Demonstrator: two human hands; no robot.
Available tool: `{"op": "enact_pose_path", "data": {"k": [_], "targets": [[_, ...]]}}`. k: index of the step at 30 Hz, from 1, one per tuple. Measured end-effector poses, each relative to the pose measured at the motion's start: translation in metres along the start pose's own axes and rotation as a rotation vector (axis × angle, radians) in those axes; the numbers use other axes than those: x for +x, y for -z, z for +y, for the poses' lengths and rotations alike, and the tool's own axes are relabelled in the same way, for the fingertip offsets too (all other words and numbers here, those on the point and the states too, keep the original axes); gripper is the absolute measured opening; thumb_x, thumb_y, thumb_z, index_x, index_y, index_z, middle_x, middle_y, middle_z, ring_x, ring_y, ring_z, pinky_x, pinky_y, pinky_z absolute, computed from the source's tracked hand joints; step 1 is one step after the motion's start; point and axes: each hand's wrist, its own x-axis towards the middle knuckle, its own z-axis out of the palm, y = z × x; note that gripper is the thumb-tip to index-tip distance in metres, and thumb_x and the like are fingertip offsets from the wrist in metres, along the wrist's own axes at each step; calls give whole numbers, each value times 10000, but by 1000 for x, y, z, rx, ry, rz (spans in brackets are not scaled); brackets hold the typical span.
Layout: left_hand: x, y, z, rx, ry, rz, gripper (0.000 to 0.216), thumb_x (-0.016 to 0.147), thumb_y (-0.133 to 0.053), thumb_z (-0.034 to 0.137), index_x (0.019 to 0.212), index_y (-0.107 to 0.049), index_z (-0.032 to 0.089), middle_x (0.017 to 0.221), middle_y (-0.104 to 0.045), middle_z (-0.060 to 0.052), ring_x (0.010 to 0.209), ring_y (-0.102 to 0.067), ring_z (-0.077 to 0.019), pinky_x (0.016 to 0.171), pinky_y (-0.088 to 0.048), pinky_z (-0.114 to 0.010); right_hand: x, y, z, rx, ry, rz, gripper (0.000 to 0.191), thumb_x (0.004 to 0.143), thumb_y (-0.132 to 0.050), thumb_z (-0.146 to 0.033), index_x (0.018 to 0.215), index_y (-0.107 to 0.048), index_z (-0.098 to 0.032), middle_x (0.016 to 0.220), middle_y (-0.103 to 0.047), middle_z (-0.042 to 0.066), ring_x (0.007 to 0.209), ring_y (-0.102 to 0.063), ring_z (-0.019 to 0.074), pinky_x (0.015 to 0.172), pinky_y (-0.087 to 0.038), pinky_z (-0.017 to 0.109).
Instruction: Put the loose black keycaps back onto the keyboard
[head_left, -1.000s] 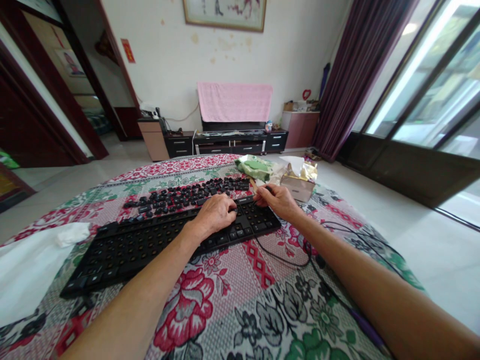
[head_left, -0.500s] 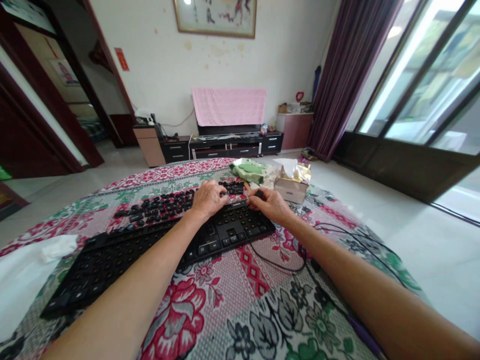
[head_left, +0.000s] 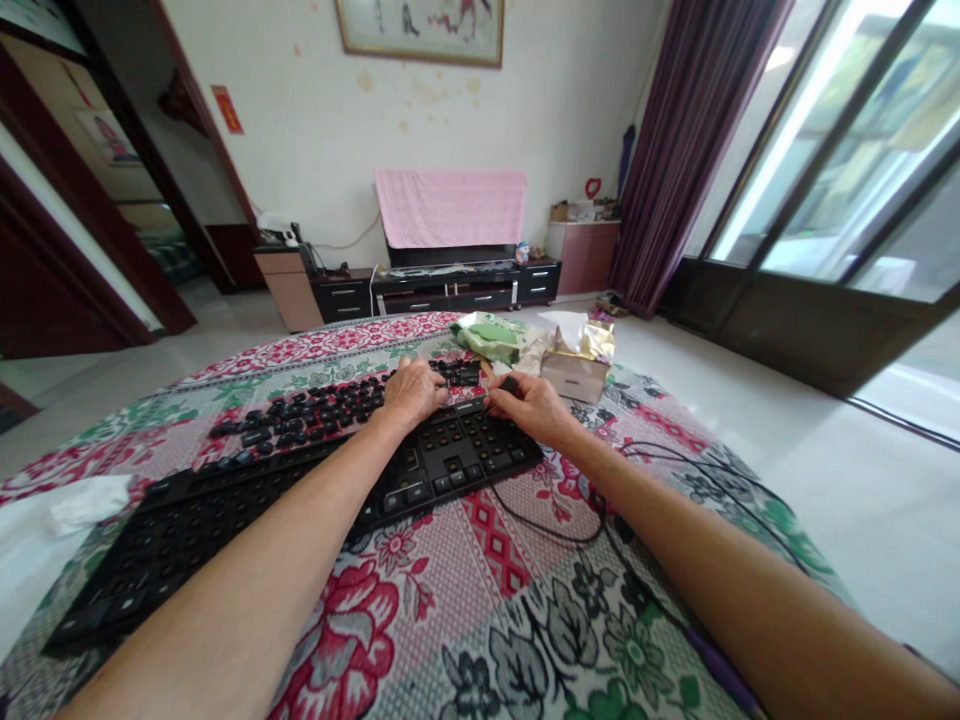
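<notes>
A black keyboard lies slanted on the table, with many of its keycaps off and key posts showing. Behind it a spread of loose black keycaps rests on the cloth. My left hand is at the keyboard's back edge beside these keycaps, its fingers bent together; what they hold is hidden. In a pinch, my right hand grips a small black object over the keyboard's upper right corner. Its exact kind is too small to make out.
A tissue box and a green-white packet stand behind my right hand. White tissue lies at the left. A black cable loops across the flowered tablecloth under my right forearm.
The view has shifted slightly, so everything sits a little further left. Both hands stay close to the keyboard's back edge, and the right still pinches the small black object.
</notes>
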Motion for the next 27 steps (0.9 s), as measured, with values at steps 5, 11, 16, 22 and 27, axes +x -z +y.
{"op": "enact_pose_path", "data": {"k": [5,11,16,22,27], "targets": [[2,1,0,11,16,-43,252,754,-517,390,829,-736,292,877,-616,-51,884,-471,-233,704,-413,-311,0,0,-1,6,-19,-2,182,791,-529,-357,835,-578,-187,737,-670,33,674,-639,147,657,-514,282],[3,2,-1,-7,10,-85,275,757,-503,405,828,-737,278,897,-616,-57,904,-480,-249,751,-413,-337,1,1,2,29,-7,-15,179,798,-525,-353,834,-573,-185,752,-674,36,665,-640,145,636,-516,281],[1,2,-1,-15,20,-70,290,767,-494,372,901,-732,274,940,-620,-62,936,-487,-261,758,-425,-348,0,1,0,61,-9,-30,179,799,-524,-359,821,-563,-186,766,-674,35,674,-644,143,635,-518,277],[0,3,0,-4,26,-62,299,786,-478,350,934,-725,269,951,-628,-65,937,-504,-256,778,-436,-350,-1,2,-7,153,-48,-45,185,779,-538,-360,809,-549,-178,783,-667,38,665,-627,129,627,-510,269],[-11,19,11,-62,-31,-50,295,798,-476,324,968,-713,276,940,-645,-57,906,-532,-229,828,-431,-359,-1,8,-14,234,-47,-130,217,774,-552,-392,786,-546,-175,745,-648,34,642,-607,120,620,-500,272]]}}
